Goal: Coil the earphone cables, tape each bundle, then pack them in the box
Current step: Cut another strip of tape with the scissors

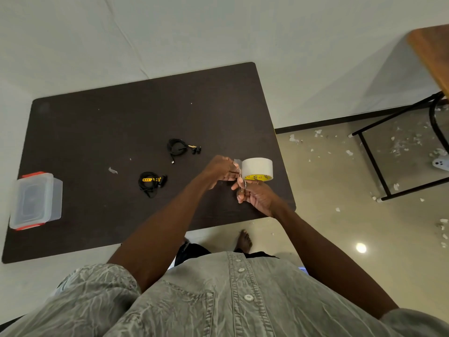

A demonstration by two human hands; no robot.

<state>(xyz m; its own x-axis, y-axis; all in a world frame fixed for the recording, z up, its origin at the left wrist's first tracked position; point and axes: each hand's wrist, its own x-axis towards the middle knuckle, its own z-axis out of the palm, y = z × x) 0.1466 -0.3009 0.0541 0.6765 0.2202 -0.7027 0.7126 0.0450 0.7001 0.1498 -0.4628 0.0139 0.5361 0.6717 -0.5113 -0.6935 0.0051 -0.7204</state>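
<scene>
Two coiled black earphone bundles lie on the dark table (97, 122): one (177, 148) further back with its earbuds beside it, and one (151, 184) nearer with a yellow band across it. Over the table's right edge, my left hand (220, 171) pinches the pulled-out end of a white tape roll (258, 167) with a yellow core. My right hand (257, 196) sits just below the roll and grips small metal scissors (241, 181), their blades pointing up at the tape strip between my hands.
A clear plastic box (35, 200) with red clips stands at the table's left edge. A small tape scrap (112, 170) lies left of the bundles. A wooden table with black legs (379, 164) stands to the right over a floor littered with paper bits.
</scene>
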